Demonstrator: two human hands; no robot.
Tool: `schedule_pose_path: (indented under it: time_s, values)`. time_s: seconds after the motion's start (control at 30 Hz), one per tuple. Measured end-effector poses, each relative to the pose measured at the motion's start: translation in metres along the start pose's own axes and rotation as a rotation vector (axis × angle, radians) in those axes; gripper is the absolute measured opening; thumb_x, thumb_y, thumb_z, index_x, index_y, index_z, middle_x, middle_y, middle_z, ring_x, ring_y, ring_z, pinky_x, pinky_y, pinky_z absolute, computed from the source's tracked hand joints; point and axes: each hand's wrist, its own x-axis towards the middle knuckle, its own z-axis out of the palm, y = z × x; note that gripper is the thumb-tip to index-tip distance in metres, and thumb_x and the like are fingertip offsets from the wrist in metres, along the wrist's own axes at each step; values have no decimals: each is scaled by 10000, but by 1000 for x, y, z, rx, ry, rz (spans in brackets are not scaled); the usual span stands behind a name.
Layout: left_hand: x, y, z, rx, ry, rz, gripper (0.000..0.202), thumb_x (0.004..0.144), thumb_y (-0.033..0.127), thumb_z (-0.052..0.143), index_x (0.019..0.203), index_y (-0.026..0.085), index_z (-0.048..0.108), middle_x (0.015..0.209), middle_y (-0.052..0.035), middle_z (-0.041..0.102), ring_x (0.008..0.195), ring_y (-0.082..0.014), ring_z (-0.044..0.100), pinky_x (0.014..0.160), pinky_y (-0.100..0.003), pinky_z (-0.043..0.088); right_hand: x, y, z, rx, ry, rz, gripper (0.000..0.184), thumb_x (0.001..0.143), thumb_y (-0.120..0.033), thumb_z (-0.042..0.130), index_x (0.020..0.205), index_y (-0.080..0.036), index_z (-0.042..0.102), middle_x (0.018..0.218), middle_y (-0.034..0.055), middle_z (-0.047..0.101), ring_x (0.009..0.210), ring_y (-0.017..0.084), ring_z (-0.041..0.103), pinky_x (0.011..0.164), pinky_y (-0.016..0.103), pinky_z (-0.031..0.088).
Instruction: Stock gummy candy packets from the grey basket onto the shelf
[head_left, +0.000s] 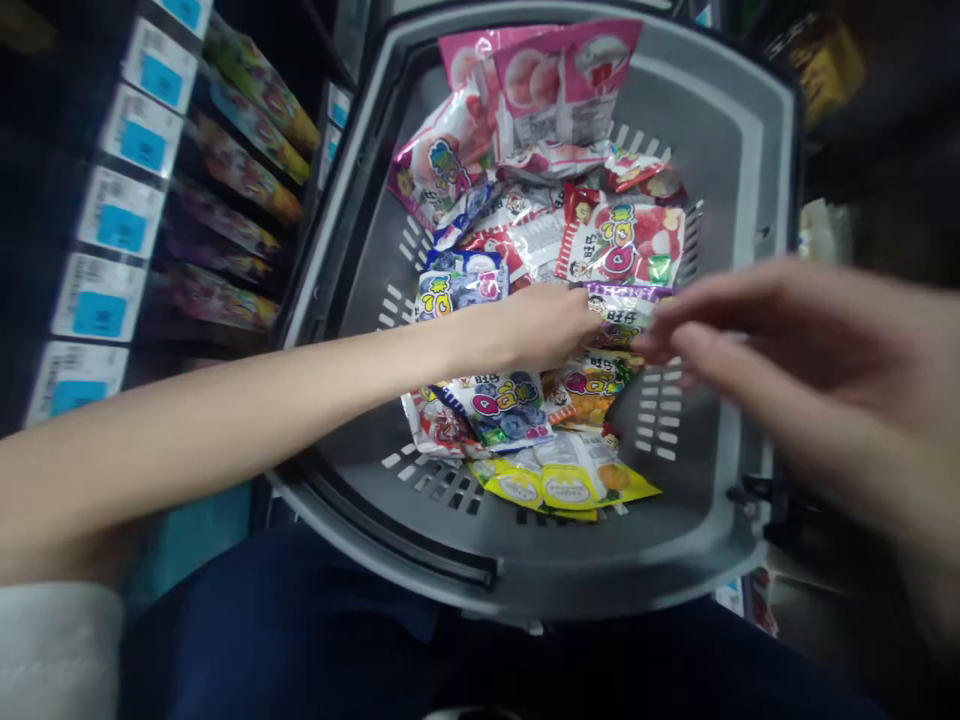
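A grey plastic shopping basket (750,160) sits in front of me, filled with several colourful candy packets. My left hand (544,325) reaches deep into the basket with its fingers curled down among the packets, beside a purple packet (626,310); whether it grips one is hidden. My right hand (795,350) hovers above the basket's right side, blurred, fingers stretched out leftward and holding nothing. Pink packets (555,85) lie at the far end, a blue one (502,405) and yellow ones (562,485) at the near end.
Shop shelves at the left carry blue-and-white price tags (120,225) and rows of candy packets (240,170). My dark trousers (300,640) are under the basket's near rim. Dim shelving and goods stand at the right.
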Motion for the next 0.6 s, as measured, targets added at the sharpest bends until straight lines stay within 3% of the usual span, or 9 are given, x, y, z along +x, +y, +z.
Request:
schedule_pose_path:
  time_s: [0.07,0.17,0.23,0.3,0.4,0.47,0.53,0.6]
  values:
    - [1,-1,-5,0,-46,47,217,880,124,563,928,141,774,773,-77,667,816,-204,662,855,-365,519,27,3,-12,-10,21,-21,95,993,-267,699,1074,-240,740,972,19,735,812,165,681,706,324,520]
    - [2,-3,-22,-110,-116,126,176,862,168,600,855,153,775,760,-46,683,791,-183,658,862,-354,527,71,9,-11,-62,30,-26,84,986,-185,687,1037,-157,747,977,43,722,865,147,648,771,294,481]
    - [0,-5,-37,-241,-68,134,166,877,222,621,833,149,765,780,-31,689,870,-194,677,920,-361,527,97,14,-2,-123,-19,-14,127,1003,-219,675,944,-123,735,857,18,685,790,121,580,726,272,426]
    - [-3,-6,-52,-365,59,95,190,912,270,621,859,139,748,848,-22,698,971,-213,682,966,-377,523,112,20,8,-186,-66,-32,267,1044,-280,620,832,-137,697,720,-23,602,695,100,491,685,269,371]
    - [-8,-5,-70,-549,272,31,282,1016,322,518,956,119,704,926,-27,698,1001,-201,684,943,-374,536,112,33,18,-185,-25,-117,371,1077,-356,539,772,-173,643,701,-30,571,678,103,486,678,273,357]
    - [-11,-7,-77,-654,352,-1,363,1072,372,429,996,108,666,918,-39,688,958,-174,692,905,-356,547,103,44,22,-39,-26,-71,455,1050,-530,542,763,-192,642,686,-15,593,625,117,511,604,275,359]
    - [-13,-13,-81,-691,361,-23,404,1088,409,403,978,103,643,897,-51,681,921,-153,693,885,-330,550,95,52,24,131,-155,49,545,983,-683,570,737,-204,655,638,3,618,541,137,526,516,282,351]
    - [-15,-21,-84,-662,272,-1,381,1069,405,448,923,113,644,891,-62,686,905,-145,689,876,-301,548,90,56,26,154,-286,90,503,948,-658,643,732,-205,683,634,14,656,522,146,553,500,286,360]
